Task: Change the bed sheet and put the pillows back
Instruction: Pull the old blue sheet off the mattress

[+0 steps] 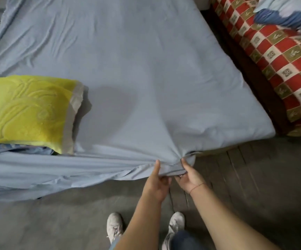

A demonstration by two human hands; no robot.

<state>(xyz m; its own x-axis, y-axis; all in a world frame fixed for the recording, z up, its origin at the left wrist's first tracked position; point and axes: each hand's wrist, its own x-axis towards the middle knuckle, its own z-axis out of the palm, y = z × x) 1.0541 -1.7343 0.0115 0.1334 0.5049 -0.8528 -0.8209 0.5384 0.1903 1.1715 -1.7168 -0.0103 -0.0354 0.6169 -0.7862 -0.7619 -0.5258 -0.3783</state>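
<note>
Pinching the blue sheet (128, 73) edge, left hand (156, 184) and right hand (189, 179) grip thumbs-up

Dim, flat indoor light, brightest on the sheet (128, 51). A soft grey shadow falls on it just right of the pillow (25, 112). The floor (55, 222) is dark. Wide-angle distortion curves the bed edges, and the cloth (286, 13) at top right is smeared by blur.

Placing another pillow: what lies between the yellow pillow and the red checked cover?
Head view: only bare blue sheet and a dark gap separate the yellow pillow from the red checked cover.
</note>
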